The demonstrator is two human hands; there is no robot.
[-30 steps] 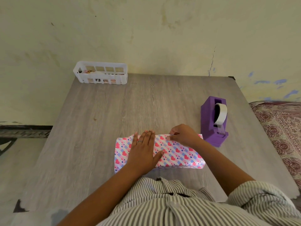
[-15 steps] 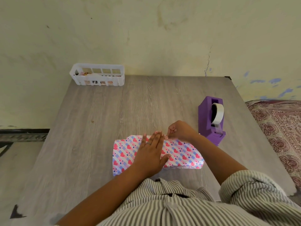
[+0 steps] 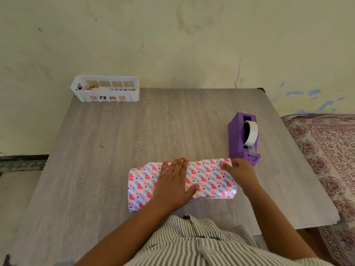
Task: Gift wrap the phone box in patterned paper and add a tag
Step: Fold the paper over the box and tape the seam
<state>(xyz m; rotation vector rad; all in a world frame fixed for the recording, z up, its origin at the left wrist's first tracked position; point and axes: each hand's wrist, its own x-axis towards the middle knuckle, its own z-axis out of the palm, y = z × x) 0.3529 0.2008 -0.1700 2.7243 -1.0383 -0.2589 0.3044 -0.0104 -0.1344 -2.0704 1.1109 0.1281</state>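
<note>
hands [image 3: 173, 184] [image 3: 239, 170] press heart-patterned paper [image 3: 209, 175] flat over box.

Soft, even daylight fills the frame, bright enough yet flat, with no hard glare. Shadows are faint: a pale one lies under the near edge of the wrapped box [image 3: 209, 175] at centre, another beside the tape dispenser [image 3: 242, 139] at right. The glossy paper shows a small sheen at its lower right corner. Wide-angle distortion bows the table [image 3: 134, 131] edges outward, and the lower corners look smeared and soft.
</note>
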